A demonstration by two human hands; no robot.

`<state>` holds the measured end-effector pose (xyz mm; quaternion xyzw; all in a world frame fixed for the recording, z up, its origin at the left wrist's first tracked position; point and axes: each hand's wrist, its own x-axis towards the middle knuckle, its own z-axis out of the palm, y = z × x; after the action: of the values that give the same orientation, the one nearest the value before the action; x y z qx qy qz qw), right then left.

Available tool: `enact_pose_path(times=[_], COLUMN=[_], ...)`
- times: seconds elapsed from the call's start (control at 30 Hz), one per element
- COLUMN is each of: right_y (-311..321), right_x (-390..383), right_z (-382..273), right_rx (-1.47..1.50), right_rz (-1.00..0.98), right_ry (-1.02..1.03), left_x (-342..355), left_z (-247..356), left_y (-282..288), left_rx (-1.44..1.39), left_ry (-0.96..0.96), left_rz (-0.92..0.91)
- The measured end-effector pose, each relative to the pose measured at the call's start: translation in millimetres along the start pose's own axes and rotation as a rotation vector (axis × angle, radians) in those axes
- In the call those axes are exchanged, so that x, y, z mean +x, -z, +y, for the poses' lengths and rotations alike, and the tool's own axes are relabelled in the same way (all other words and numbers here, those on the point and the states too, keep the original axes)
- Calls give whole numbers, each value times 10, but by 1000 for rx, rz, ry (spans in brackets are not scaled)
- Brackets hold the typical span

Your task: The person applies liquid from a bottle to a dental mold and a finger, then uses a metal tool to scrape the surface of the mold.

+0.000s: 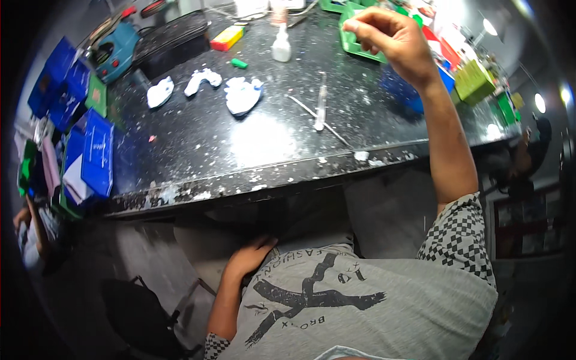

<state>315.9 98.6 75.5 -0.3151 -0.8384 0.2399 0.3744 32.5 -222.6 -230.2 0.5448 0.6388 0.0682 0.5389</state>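
Observation:
My right hand (pixel 393 45) is raised at the far right of the bench, above a green tray (pixel 354 45). Its fingers are curled, thumb against forefinger; whatever is in the pinch, if anything, is too small to make out. Down at my lap, below the bench edge, my left hand (pixel 253 255) lies with its fingers stretched out and holds nothing. On the black speckled bench (pixel 198 141) a thin clear tool like a slim syringe (pixel 321 105) crosses a thin pale stick (pixel 306 108). A small translucent bottle (pixel 281 50) stands farther back.
Three white moulded pieces, one a horseshoe shape (pixel 203 81), sit left of centre. Near them are a green cap (pixel 239 63) and a yellow-red box (pixel 228 38). Blue bins (pixel 96 150) line the left, where another person sits. A yellow-green box (pixel 475 82) stands right.

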Motion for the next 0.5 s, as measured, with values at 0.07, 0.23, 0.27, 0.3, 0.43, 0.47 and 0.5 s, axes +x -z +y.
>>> enact_pose_path(times=[0.07,0.23,0.27,0.3,0.43,0.47,0.5], right_y=[-337,-773,-846,-923,-985,-944,-943], right_x=[177,362,421,434,251,219,246], right_z=[-240,-89,-49,17,287,323,315], right_rx=[-186,-226,-212,-199,-287,-264,-222], right_rz=[-197,-427,-386,-399,-149,-146,-138], right_ry=[88,202,281,293,554,486,437], left_x=[-352,-1883,-2203,-2477,-2615,-2537,-2516], left_z=[-25,775,890,960,1189,1247,1356], left_y=[156,1327,1482,1591,1735,1737,1701], left_rx=[-410,-277,-198,-116,119,164,215], left_ry=[-139,-769,-926,-1051,-1306,-1315,-1292], left_rz=[60,669,859,1022,1025,961,916])
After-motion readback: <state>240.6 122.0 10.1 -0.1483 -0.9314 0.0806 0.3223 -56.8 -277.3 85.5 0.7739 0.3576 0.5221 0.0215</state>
